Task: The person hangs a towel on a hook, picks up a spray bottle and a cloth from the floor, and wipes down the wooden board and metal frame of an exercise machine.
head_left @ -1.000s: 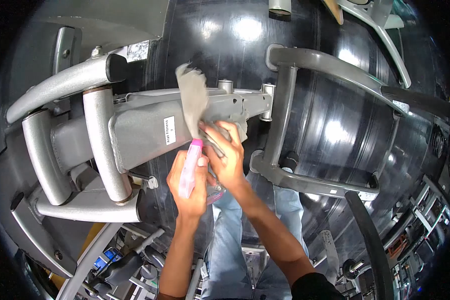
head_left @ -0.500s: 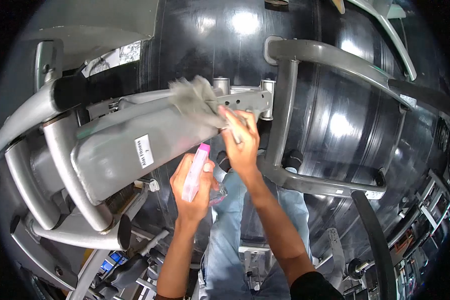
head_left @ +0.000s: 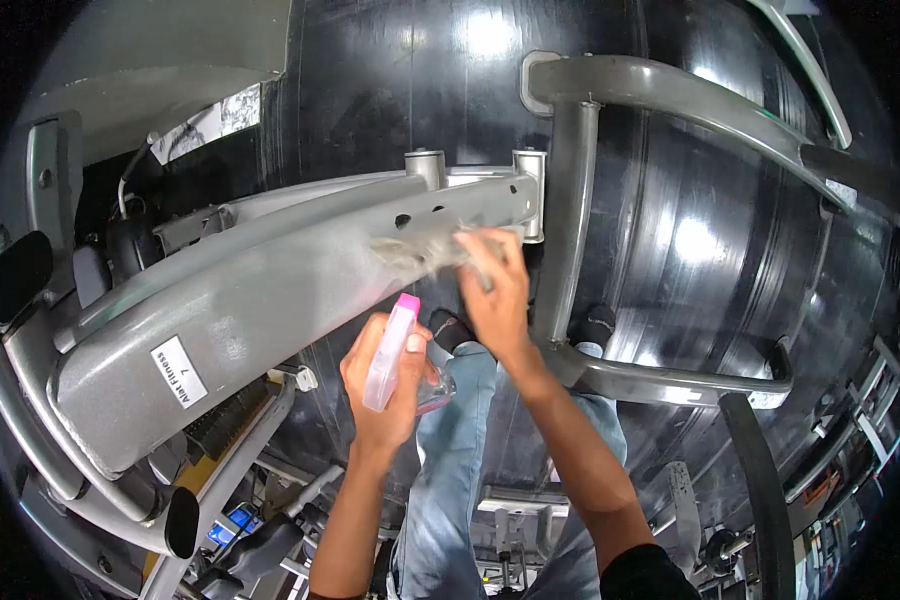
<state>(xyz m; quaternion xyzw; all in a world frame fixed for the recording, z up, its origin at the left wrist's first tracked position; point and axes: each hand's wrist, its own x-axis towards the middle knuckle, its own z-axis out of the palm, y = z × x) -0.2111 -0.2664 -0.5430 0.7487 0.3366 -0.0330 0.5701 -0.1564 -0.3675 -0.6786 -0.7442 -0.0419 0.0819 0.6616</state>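
Observation:
My left hand [head_left: 378,375] is wrapped round a spray bottle [head_left: 391,352] with a pink nozzle and a clear body. The nozzle points up toward the grey metal beam [head_left: 260,290] of a gym machine. My right hand [head_left: 498,295] grips a greyish cloth [head_left: 415,255], smeared by motion, against the lower side of the beam near its holed end. A white label [head_left: 178,371] reading "Alat Fitness 7" sits on the beam's left part.
Right of the beam stands a grey tubular frame [head_left: 573,200] with a lower bar [head_left: 670,382]. Black flooring [head_left: 390,90] lies beneath. More gym equipment [head_left: 260,550] fills the lower left, and my jeans-clad legs [head_left: 450,440] are below my hands.
The cloth in my right hand has moved down from the beam's top toward its lower edge. My view has shifted, and the labelled beam appears farther left and lower. The left hand keeps its grip.

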